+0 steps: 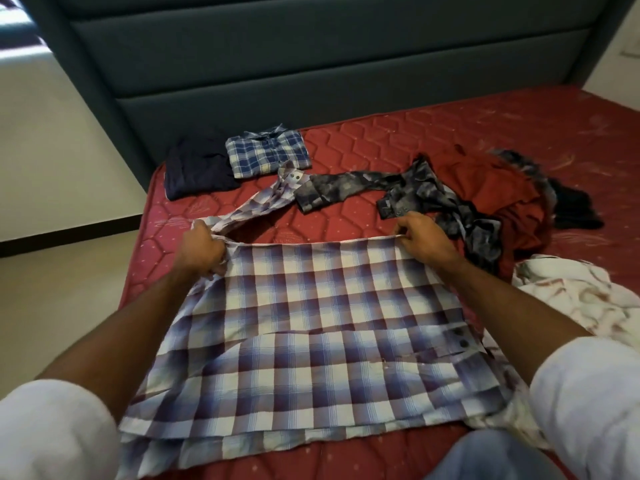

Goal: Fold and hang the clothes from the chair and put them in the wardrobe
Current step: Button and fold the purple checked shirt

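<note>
mattress (381, 147): red, quilted hexagons
spread shirt (311, 323): purple-white check
folded shirt (266, 154): blue-white plaid
folded garment (194, 171): navy, plain
crumpled shirt (426, 199): grey mottled
headboard (311, 64): dark teal

Just beyond your left hand's fingers (216, 268) the checked shirt's sleeve (256, 202) runs away up the red mattress (381, 147), ending beside the grey shirt's cuff (311, 199). Beyond your right hand's fingers (403, 233) the grey patterned shirt (426, 195) touches them. Bare mattress shows between both sets of fingers, above the folded edge. Right of your right fingers lie the red garment (491, 188) and white cloth (571, 296). Two folded items (235, 161) sit well beyond your left fingers.
</note>
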A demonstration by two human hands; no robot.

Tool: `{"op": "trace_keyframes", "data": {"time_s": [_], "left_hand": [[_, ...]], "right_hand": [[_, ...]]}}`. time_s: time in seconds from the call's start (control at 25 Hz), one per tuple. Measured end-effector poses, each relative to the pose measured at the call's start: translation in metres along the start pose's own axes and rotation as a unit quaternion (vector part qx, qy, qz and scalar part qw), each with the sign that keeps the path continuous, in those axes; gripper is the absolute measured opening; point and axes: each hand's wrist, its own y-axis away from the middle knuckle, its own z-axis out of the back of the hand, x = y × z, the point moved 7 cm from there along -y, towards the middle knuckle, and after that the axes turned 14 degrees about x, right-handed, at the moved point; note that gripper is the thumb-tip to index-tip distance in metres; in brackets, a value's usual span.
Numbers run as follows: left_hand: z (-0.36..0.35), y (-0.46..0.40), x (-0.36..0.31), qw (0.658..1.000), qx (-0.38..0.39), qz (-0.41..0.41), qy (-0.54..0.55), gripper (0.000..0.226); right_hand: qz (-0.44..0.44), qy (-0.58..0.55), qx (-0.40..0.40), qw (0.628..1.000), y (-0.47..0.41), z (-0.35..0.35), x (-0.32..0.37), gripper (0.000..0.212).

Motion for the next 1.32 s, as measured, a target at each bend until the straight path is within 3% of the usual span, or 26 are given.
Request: {"op": "trace_keyframes", "data": {"time_s": [0.08, 0.32, 0.56, 0.76, 0.88, 1.04, 1.12, 1.24, 1.32], "left_hand": [[-0.005, 0.029, 0.003, 0.992, -0.029, -0.023, 0.117, 0.017], [-0.027, 0.108, 0.024, 0.982, -0.152, -0.093, 0.068, 0.019], [-0.062, 0.16, 0.047, 0.972, -0.177, 0.0, -0.155, 0.027], [-0.073, 0.176, 0.038, 0.945, -0.171, -0.058, -0.273, 0.029], [-0.078, 0.173, 0.043, 0.941, -0.108, -0.112, -0.3, 0.029], [-0.057, 0.164, 0.05, 0.965, -0.043, -0.19, -0.177, 0.036], [-0.032, 0.163, 0.058, 0.973, -0.084, -0.198, -0.084, 0.039], [0.007, 0.153, 0.094, 0.98, -0.163, -0.113, 0.027, 0.042], [0.022, 0.127, 0.123, 0.983, -0.14, -0.074, 0.094, 0.052]], "right_hand": [[0.043, 0.024, 0.007, 0.999, 0.023, 0.009, 0.011, 0.026], [0.085, 0.112, 0.09, 0.986, 0.083, -0.004, 0.026, 0.042], [0.153, 0.161, 0.136, 0.965, 0.124, -0.044, 0.022, 0.032], [0.138, 0.21, 0.168, 0.953, 0.135, -0.059, 0.021, 0.031], [0.11, 0.2, 0.223, 0.948, 0.136, -0.063, 0.02, 0.031], [0.069, 0.128, 0.21, 0.967, 0.121, -0.057, 0.035, 0.024], [0.08, 0.061, 0.191, 0.976, 0.106, -0.064, 0.063, 0.023], [0.111, -0.024, 0.188, 0.976, 0.073, -0.089, 0.127, 0.03], [0.111, -0.074, 0.184, 0.974, 0.043, -0.1, 0.174, 0.03]]}}
